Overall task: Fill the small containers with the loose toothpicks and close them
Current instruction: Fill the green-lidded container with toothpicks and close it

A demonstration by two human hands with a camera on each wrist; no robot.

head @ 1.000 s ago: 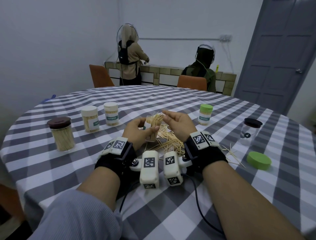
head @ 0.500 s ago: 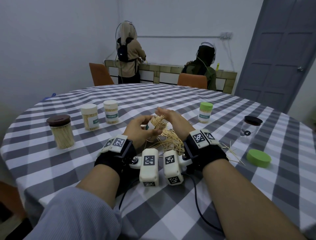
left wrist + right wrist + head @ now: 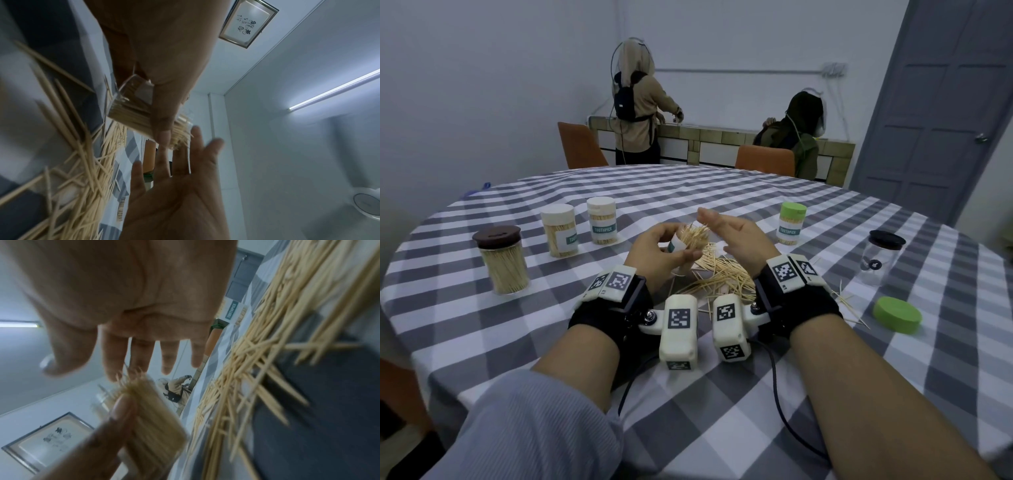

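My left hand [image 3: 654,255] grips the small container [image 3: 681,245], tilted, just above the loose toothpicks [image 3: 722,277] piled on the table [image 3: 722,394]. My right hand [image 3: 736,236] hovers beside its bristling mouth, fingers [image 3: 141,353] straight and apart, holding nothing. Bare cloth lies beyond the pile. My fingers hide the container's lower wall; both wrist views are blurred.
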